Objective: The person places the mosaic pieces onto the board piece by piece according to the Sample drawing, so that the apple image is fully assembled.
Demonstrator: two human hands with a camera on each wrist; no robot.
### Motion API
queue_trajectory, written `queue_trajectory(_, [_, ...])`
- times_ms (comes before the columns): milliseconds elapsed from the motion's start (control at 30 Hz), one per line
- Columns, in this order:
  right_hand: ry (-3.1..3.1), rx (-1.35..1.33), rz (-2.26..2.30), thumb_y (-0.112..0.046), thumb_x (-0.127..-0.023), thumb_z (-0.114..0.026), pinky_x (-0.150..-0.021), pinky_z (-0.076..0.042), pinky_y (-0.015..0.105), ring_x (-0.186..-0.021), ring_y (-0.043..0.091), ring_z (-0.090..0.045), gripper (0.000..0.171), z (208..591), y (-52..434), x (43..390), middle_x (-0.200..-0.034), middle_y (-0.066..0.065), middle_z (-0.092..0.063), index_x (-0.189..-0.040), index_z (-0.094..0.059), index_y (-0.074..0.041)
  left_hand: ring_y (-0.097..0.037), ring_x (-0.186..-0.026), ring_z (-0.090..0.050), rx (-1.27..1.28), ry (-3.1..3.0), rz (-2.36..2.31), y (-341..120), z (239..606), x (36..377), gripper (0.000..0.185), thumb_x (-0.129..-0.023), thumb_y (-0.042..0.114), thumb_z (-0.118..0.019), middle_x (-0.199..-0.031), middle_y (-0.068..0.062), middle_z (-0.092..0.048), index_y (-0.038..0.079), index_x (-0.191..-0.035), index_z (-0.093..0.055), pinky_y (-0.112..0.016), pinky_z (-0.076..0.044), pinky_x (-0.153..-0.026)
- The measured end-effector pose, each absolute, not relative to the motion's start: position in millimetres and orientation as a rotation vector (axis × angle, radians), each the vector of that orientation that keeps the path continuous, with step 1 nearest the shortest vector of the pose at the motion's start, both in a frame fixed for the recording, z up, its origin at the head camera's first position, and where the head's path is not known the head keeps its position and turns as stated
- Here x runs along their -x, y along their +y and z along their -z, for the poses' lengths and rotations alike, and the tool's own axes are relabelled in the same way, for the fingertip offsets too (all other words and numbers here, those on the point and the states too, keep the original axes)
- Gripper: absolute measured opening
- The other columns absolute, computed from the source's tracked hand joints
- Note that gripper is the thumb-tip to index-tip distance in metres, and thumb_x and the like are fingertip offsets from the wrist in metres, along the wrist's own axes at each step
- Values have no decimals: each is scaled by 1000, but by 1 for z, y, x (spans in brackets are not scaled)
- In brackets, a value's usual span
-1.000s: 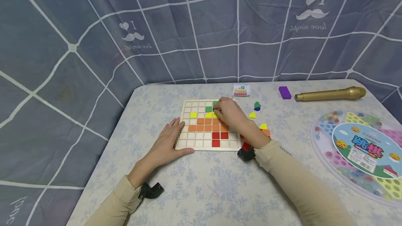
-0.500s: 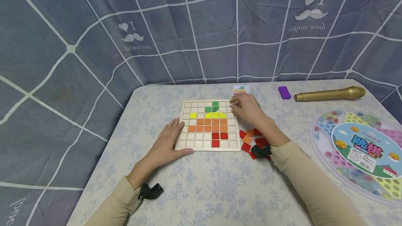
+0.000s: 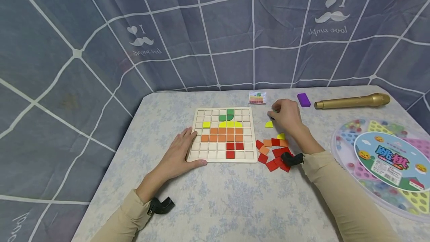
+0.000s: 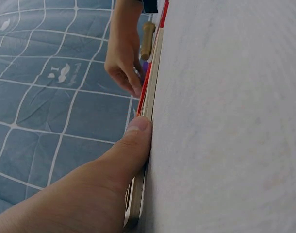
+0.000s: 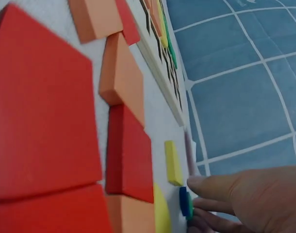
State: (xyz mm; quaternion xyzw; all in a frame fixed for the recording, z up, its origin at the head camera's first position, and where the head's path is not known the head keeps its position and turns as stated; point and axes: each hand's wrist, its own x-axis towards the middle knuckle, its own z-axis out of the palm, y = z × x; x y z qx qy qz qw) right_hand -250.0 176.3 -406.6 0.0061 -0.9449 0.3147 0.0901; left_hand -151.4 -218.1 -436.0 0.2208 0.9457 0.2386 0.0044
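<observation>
The left hand (image 3: 179, 152) lies flat on the table (image 3: 218, 197) with its fingers straight and its thumb pressed along the near left edge of the wooden grid board (image 3: 223, 133); the left wrist view shows the thumb (image 4: 133, 141) touching the board's rim. It holds nothing.

The right hand (image 3: 285, 117) is to the right of the board, fingers curled down onto a small green and blue piece (image 5: 186, 201) that lies on the table. In the right wrist view the fingertips (image 5: 201, 187) touch this piece, but whether they pinch it or only rest on it cannot be told. A yellow piece (image 3: 269, 124) lies just beside the hand on its left, and another yellow piece (image 3: 281, 136) lies nearer the person.

On the board, green pieces (image 3: 226, 115) sit at the top, yellow ones (image 3: 230, 124) below them, then a block of orange squares (image 3: 221, 134) and three red squares (image 3: 234, 148) at the bottom. Between the board and the right forearm lies a loose heap of red and orange tiles (image 3: 273, 154).

Further back on the table are a small picture card (image 3: 257, 97), a purple block (image 3: 304, 99) and a gold microphone (image 3: 351, 101). A round game box (image 3: 383, 160) with a clear lid sits at the right edge. A grey checked cloth (image 3: 168, 29) hangs behind
</observation>
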Motion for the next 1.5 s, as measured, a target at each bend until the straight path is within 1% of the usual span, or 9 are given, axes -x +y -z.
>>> queue_trajectory(200, [-2805,-32,-971,-5,-95,-77,-90,-58,52,-95,38,-66,22,409,181,253,-103,26,-74,-112,-75,9,-34,-165,-12,-690,2964,-759,-218,437,151,111,-85,58,-82,-175,-18,-19,3,-165,-30,-51,-10,-135])
queue_trajectory(333, [-2807,-40,-1012,-4,-92,-80,-81,-55,43,-88,34,-63,21,407,183,256,-95,24,-72,-107,-76,9,-33,-165,-12,-694,2968,-751,-218,436,151,111,-85,58,-82,-175,-18,-19,3,-166,-29,-50,-10,-135])
queue_trajectory(433, [-2821,-18,-1050,-6,-91,-81,-73,-48,33,-85,29,-58,19,407,185,258,-89,19,-69,-105,-77,7,-33,-165,-12,-698,2969,-741,-218,436,151,112,-85,58,-82,-175,-19,-19,3,-166,-28,-50,-10,-135])
queue_trajectory(667, [-2821,37,-1161,-11,-93,-82,-64,-48,24,-76,23,-59,17,407,189,260,-85,15,-71,-102,-79,3,-34,-165,-12,-704,2966,-745,-217,435,150,112,-85,58,-82,-175,-19,-20,3,-166,-28,-51,-10,-135])
queue_trajectory(933, [-2868,54,-1159,-11,-94,-80,-63,-47,25,-75,23,-58,17,401,185,257,-86,16,-71,-105,-79,3,-34,-165,-12,-694,2962,-743,-218,434,150,112,-85,57,-82,-175,-19,-20,2,-166,-28,-51,-10,-135])
queue_trajectory(1167, [-2756,-109,-1130,-8,-95,-76,-66,-46,29,-72,21,-59,12,397,173,260,-84,17,-73,-100,-81,2,-34,-164,-12,-695,2963,-745,-218,434,150,112,-85,56,-82,-175,-20,-20,2,-166,-28,-52,-10,-135])
queue_trajectory(1267, [-2715,-171,-1135,-7,-95,-76,-69,-45,30,-72,21,-61,11,394,162,263,-85,18,-75,-99,-81,2,-35,-164,-13,-695,2962,-745,-218,434,150,111,-85,56,-82,-175,-20,-19,2,-166,-28,-52,-11,-135])
queue_trajectory(1400, [-2694,-213,-1197,-6,-96,-77,-76,-47,32,-80,26,-68,11,393,144,267,-91,19,-78,-102,-81,1,-34,-165,-12,-692,2962,-741,-219,435,150,112,-85,57,-82,-175,-19,-19,3,-166,-28,-52,-10,-135])
queue_trajectory(1500, [-2681,-253,-1230,-6,-97,-76,-84,-49,38,-85,31,-71,11,393,130,270,-93,19,-78,-104,-81,1,-33,-165,-12,-690,2961,-740,-219,435,150,112,-85,58,-82,-175,-18,-18,3,-166,-27,-52,-10,-135])
